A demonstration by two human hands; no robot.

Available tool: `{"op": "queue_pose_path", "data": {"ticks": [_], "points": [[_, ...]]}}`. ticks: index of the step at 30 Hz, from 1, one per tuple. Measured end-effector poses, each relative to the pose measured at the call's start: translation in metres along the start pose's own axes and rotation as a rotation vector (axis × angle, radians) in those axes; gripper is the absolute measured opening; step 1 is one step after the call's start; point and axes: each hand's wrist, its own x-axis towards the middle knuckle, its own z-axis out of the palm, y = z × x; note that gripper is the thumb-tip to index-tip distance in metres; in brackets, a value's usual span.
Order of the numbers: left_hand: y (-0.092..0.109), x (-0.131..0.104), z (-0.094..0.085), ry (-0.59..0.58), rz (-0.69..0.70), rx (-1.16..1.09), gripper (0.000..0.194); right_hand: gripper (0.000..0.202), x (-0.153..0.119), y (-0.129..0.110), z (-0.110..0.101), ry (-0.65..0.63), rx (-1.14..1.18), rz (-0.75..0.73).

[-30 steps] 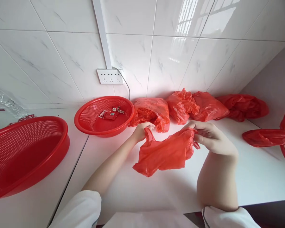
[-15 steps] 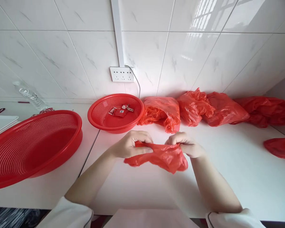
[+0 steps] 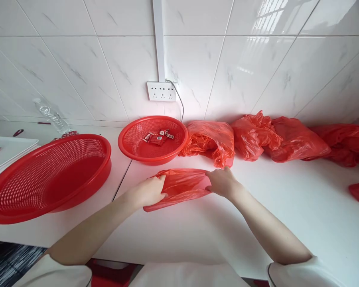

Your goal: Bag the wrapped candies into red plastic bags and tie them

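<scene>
A thin red plastic bag (image 3: pixel 185 185) is stretched between my hands over the white table, its mouth spread wide. My left hand (image 3: pixel 148 192) is closed on the bag's left side, thumb and finger over the rim. On the other side, my right hand (image 3: pixel 223 182) grips the right edge, with fingertips reaching inside the mouth. Just behind the bag stands a small red mesh basket (image 3: pixel 128 149) holding several small red-and-white packets (image 3: pixel 157 139). A crumpled red bag (image 3: pixel 217 133) lies behind my right hand.
A larger red mesh basket (image 3: pixel 104 159) stands at the left. Further red bags (image 3: pixel 299 137) line the wall on the right. A clear plastic bottle (image 3: pixel 52 116) and a white tray (image 3: pixel 14 143) are at the back left. A power socket (image 3: pixel 161 91) is on the tiled wall.
The bunched bag has been pulled open and spread flat between my hands. Both hands have shifted left and moved to its sides. The view has turned slightly left.
</scene>
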Motion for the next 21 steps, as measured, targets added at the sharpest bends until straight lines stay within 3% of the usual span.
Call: {"op": "queue_pose_path", "data": {"ticks": [3, 5, 8, 10, 16, 18, 21], "points": [[0.016, 0.0, 0.014, 0.037, 0.027, 0.088, 0.077, 0.018, 0.004, -0.014, 0.003, 0.112, 0.0, -0.083], [0.026, 0.006, 0.024, 0.132, 0.025, 0.202, 0.062, 0.024, 0.006, -0.034, 0.011, 0.176, 0.045, -0.238], [0.029, 0.022, 0.03, 0.207, 0.016, 0.312, 0.04, 0.027, 0.01, -0.061, 0.029, 0.153, 0.139, -0.517], [0.019, 0.034, 0.027, 0.204, -0.03, 0.33, 0.036, 0.026, 0.013, -0.066, 0.04, 0.096, 0.171, -0.6], [-0.026, 0.051, 0.013, 0.136, -0.242, 0.352, 0.029, 0.034, 0.021, -0.026, 0.043, 0.025, 0.188, -0.449], [-0.024, 0.045, 0.015, 0.144, -0.212, 0.336, 0.027, 0.034, 0.022, -0.017, 0.038, 0.03, 0.192, -0.416], [-0.009, 0.034, 0.022, 0.175, -0.048, 0.28, 0.028, 0.042, 0.022, -0.02, 0.033, 0.024, 0.229, -0.458]]}}
